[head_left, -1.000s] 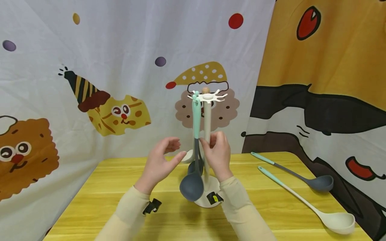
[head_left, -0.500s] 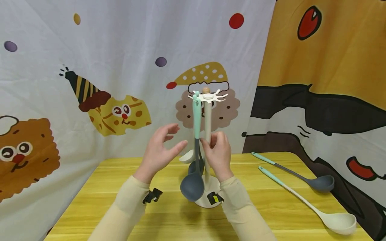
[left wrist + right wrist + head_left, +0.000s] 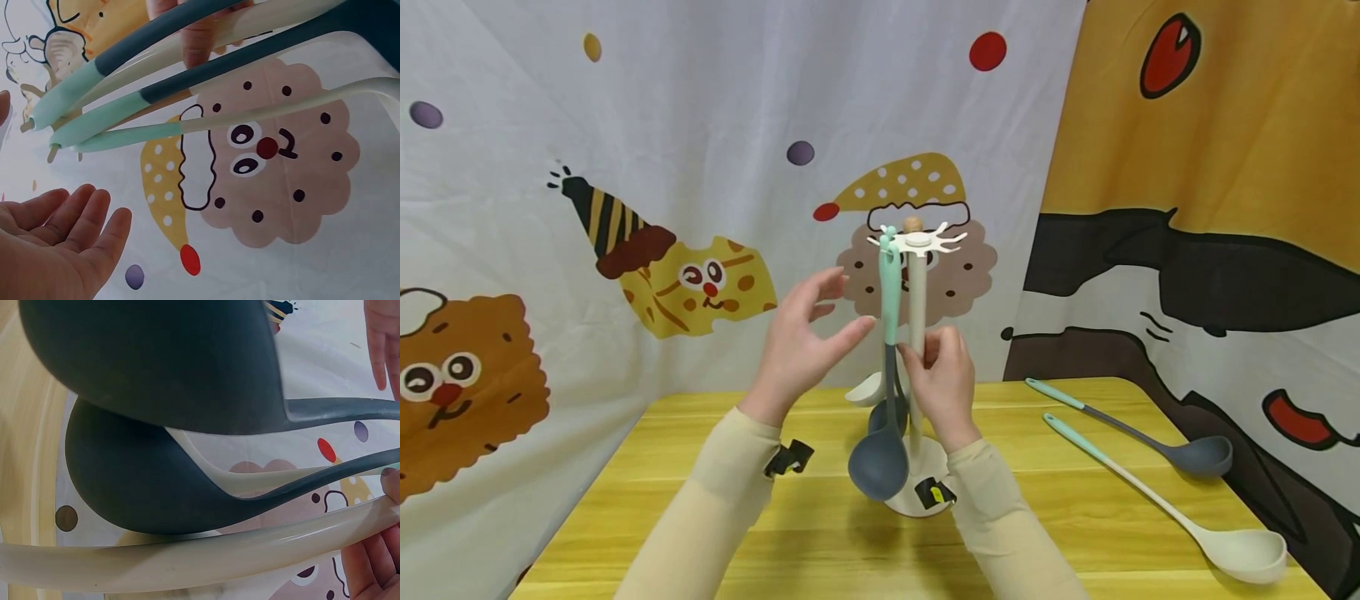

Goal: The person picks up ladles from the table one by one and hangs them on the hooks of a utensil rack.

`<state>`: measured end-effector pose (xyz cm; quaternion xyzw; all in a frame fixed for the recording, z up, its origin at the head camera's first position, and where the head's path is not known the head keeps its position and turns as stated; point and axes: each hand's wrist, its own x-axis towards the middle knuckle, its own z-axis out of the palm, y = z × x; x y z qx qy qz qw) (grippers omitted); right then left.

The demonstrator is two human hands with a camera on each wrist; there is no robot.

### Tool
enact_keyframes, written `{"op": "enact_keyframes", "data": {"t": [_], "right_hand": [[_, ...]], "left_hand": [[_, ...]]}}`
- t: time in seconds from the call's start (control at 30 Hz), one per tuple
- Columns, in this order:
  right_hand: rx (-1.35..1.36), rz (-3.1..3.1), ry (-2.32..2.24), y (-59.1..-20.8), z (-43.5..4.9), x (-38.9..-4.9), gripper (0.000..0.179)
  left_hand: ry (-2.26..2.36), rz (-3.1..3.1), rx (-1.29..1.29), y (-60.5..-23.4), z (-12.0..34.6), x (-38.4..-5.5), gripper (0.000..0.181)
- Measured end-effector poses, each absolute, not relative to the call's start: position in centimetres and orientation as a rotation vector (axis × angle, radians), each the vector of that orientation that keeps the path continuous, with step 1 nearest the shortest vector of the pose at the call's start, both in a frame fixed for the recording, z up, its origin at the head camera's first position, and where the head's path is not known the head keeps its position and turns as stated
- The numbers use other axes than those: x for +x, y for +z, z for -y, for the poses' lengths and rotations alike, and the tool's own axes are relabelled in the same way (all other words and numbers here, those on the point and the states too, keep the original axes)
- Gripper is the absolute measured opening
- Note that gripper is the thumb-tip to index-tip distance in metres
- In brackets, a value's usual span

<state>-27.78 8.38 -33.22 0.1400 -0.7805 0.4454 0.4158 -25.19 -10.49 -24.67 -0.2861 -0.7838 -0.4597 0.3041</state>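
Observation:
My right hand (image 3: pixel 946 379) grips the cream pole of a standing utensil rack (image 3: pixel 917 292), thumb on one side and fingers on the other. Several utensils with mint handles hang on the rack's left side. Nearest is a dark grey ladle (image 3: pixel 878 465); behind it hang a second dark ladle (image 3: pixel 144 475) and a cream utensil (image 3: pixel 867 390) whose bowl is partly hidden. My left hand (image 3: pixel 801 346) is raised left of the front ladle's handle, fingers apart and thumb pointing toward it. In the left wrist view a gap shows between this hand (image 3: pixel 62 244) and the mint handles.
On the wooden table (image 3: pixel 700 467), a dark grey ladle (image 3: pixel 1198 457) and a cream ladle (image 3: pixel 1240 554) lie to the right. Behind the table hangs a printed cloth (image 3: pixel 715 150). The rack's round base (image 3: pixel 928 458) stands on the table.
My left hand has risen and moved slightly right, up alongside the front ladle's mint handle. My right hand has stayed on the pole, and the hanging utensils look still.

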Motion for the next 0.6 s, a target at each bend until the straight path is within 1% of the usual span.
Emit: {"op": "enact_keyframes", "data": {"t": [0.3,0.6], "right_hand": [[0.353,1.962,1.120,-33.2,-8.3,-27.7,0.026],[0.358,1.950,1.109,-33.2,-8.3,-27.8,0.026]], "left_hand": [[-1.289,2.091,-0.717,-23.3,9.6,-25.5,0.071],[-1.334,2.117,-0.685,-21.9,8.5,-25.9,0.083]]}}
